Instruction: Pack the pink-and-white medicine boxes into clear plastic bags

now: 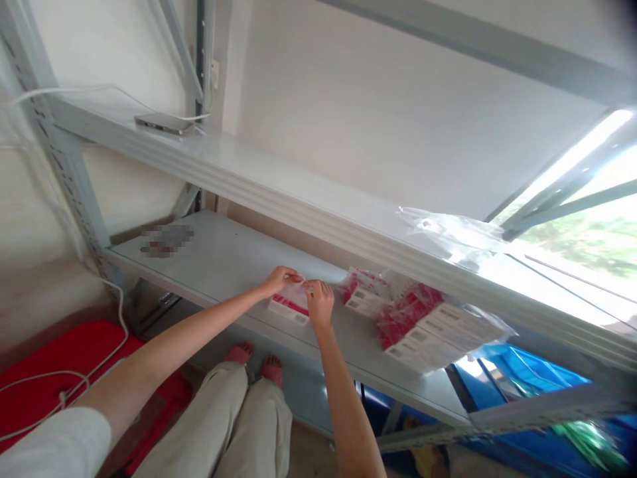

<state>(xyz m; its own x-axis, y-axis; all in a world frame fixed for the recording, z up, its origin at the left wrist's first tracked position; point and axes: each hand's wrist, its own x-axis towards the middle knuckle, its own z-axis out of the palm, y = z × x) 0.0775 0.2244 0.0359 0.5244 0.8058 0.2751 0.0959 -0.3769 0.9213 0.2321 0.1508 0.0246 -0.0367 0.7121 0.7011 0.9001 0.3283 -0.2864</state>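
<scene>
On the middle shelf [213,249] lies a white and magenta box in a clear plastic bag [291,304]. Both hands meet at the bag's upper edge, above the box. My left hand [281,280] pinches the plastic from the left. From the right, my right hand [320,300] pinches the plastic close by, its fingers curled. To the right of my right hand sit a smaller bagged group of magenta and white boxes [368,295] and a larger bagged stack of the same boxes [428,328].
A phone [164,123] with a white cable lies on the upper shelf [279,169], and clear plastic bags [448,232] lie at its right. A red case [64,365] stands low at left. Blue crates [542,375] are below right. The metal rack post [64,159] rises at left.
</scene>
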